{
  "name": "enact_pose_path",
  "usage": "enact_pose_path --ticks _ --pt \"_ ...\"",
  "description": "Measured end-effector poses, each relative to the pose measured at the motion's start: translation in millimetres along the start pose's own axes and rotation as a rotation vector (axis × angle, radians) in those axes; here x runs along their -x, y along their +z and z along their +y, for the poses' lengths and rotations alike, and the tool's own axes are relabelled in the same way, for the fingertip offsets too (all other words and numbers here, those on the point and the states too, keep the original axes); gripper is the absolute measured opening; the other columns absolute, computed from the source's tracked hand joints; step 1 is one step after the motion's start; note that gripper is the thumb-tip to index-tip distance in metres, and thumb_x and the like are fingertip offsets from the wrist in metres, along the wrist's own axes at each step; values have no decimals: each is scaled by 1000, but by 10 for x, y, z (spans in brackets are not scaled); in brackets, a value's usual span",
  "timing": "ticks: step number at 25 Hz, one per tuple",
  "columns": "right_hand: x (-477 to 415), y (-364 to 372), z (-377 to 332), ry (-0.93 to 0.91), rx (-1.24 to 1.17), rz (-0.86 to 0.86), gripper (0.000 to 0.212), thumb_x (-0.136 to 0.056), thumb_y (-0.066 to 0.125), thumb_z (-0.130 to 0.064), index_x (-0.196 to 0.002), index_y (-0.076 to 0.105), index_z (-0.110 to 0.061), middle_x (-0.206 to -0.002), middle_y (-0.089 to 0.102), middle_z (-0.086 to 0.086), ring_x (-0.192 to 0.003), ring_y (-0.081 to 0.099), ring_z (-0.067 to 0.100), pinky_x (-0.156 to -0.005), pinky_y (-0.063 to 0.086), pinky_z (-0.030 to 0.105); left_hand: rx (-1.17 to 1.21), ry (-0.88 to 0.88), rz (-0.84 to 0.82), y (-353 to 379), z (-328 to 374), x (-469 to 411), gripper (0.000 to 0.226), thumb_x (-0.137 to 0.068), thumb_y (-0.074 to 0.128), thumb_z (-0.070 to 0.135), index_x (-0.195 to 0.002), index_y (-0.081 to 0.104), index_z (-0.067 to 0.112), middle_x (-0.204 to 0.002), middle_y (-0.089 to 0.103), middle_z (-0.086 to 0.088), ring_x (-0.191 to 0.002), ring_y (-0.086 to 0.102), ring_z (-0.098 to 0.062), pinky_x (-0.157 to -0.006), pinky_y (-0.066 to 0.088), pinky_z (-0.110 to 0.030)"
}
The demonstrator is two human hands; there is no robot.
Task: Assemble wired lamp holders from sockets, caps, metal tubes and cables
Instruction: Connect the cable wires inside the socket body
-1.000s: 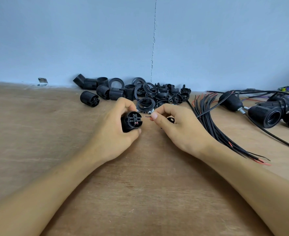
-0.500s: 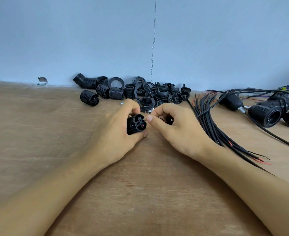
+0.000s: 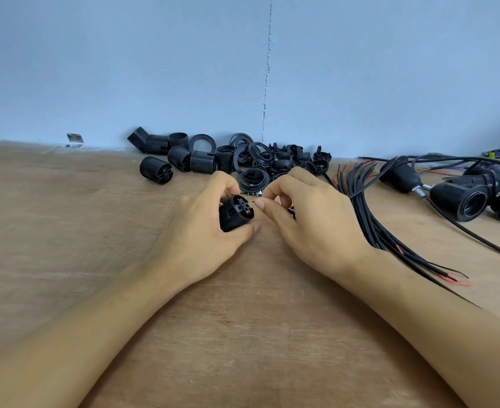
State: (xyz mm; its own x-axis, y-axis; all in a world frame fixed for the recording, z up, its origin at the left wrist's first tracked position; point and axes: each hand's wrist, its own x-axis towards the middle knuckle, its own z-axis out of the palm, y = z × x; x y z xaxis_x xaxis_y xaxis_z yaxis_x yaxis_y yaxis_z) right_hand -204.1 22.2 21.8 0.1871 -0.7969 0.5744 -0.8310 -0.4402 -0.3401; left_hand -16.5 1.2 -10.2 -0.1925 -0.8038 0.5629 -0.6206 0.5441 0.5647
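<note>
My left hand [image 3: 204, 231] grips a black ribbed socket [image 3: 235, 213], its terminal end turned to the right. My right hand [image 3: 310, 219] pinches a thin wire end at that terminal face; the wire itself is mostly hidden by my fingers. A black cap piece [image 3: 291, 212] shows under my right palm. A small metal tube [image 3: 259, 194] lies just behind my fingertips.
A heap of black sockets, rings and caps [image 3: 231, 160] lies at the wall. A bundle of black and red cables [image 3: 372, 219] spreads right of my right hand. Finished wired lamp holders [image 3: 460, 198] sit at the far right. A metal bracket [image 3: 75, 140] is at the back left.
Both hands have drawn a little closer to me with the socket. My right fingertips have stayed at the socket's terminal face.
</note>
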Motion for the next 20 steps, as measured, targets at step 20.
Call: enact_pose_path --ticks 20 --pt "6 92 173 92 -295 -103 5 -91 71 -28 -88 70 -31 -74 67 -17 -72 66 3 -77 55 26 -6 -19 2 -6 -35 -8 36 -77 87 33 -103 63 39 -86 70 14 -87 62 1 -75 45 -15"
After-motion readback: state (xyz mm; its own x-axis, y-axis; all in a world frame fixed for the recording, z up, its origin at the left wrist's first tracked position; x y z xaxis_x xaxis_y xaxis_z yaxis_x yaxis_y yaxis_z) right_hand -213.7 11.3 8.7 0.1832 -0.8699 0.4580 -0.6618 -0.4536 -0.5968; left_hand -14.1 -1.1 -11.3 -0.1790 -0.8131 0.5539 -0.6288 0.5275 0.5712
